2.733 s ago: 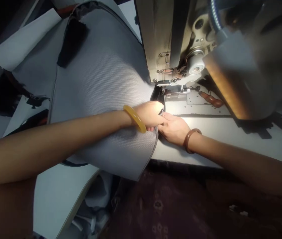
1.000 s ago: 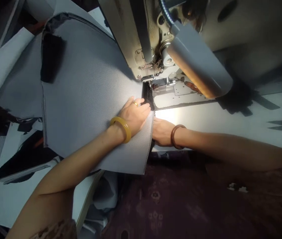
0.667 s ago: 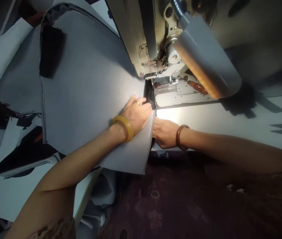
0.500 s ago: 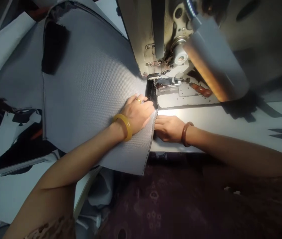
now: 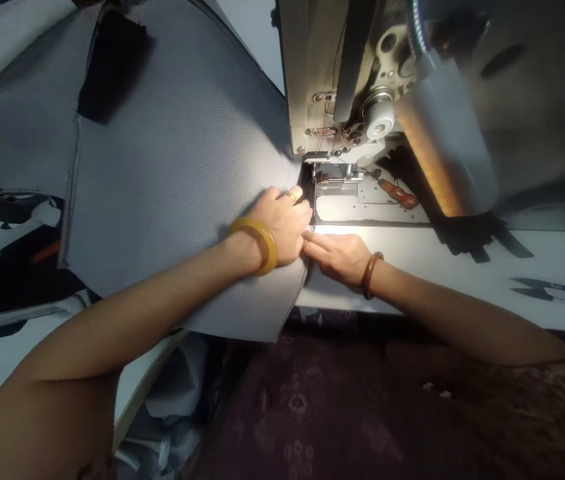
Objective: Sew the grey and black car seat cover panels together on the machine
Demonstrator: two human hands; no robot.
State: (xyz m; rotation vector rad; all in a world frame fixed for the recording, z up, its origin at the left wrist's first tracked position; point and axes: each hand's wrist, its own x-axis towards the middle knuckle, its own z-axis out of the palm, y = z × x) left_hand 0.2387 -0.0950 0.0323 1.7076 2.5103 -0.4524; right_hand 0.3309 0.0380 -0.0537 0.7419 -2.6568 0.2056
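A large grey mesh fabric panel [image 5: 172, 167] lies to the left of the sewing machine [image 5: 307, 80], its right edge running by the presser foot [image 5: 314, 172]. My left hand [image 5: 282, 223], with a yellow bangle and a ring, presses on the panel near that edge, its fingers curled over toward a black strip [image 5: 307, 187]. Just below, my right hand [image 5: 340, 257], wearing a brown bangle, pinches the edge between thumb and fingers, its fingertips touching or nearly touching my left hand. Part of the edge is hidden under both hands.
A lit lamp [image 5: 447, 140] hangs over the machine bed. On the bed lies a tool with a reddish-brown handle [image 5: 400, 195]. Scissors [image 5: 557, 293] rest on the white table [image 5: 427, 257] at right. Black pieces [image 5: 12, 273] lie at left, and grey cloth [image 5: 172, 380] hangs below.
My right fingers have come up and left, onto the panel's edge beside my left hand. The panel's lower corner has shifted slightly left and up. The view has also shifted.
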